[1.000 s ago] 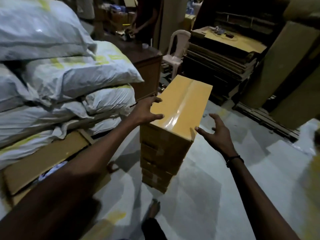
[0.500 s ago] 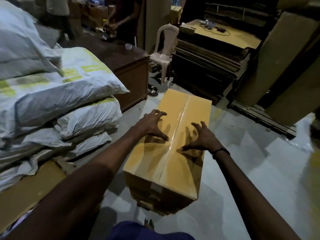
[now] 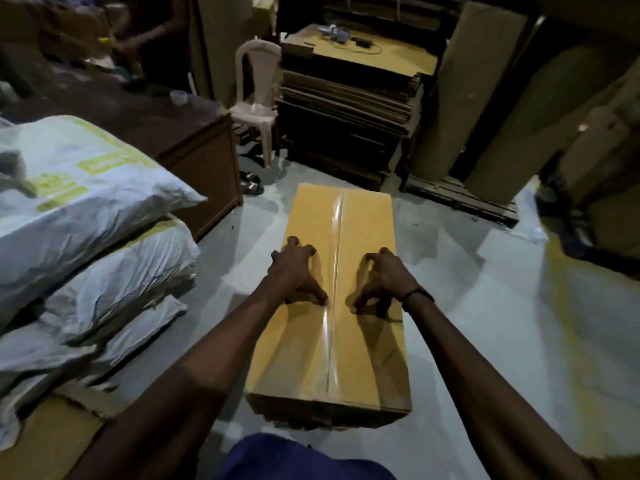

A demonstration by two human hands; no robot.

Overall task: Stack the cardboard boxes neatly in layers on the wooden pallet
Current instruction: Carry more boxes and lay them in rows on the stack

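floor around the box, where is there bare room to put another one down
Bare floor lies right of the box, up to the pallet and cardboard rolls. A narrower strip runs on its left, between the box and the white sacks. Beyond it is crowded: cabinet, sandals, chair, stacked flat cardboard. Both hands, left and right, touch the box top.

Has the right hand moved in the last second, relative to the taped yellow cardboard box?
Yes. The right hand was off the right side of the taped yellow cardboard box; it has moved left onto the top, fingertips beside the tape seam.
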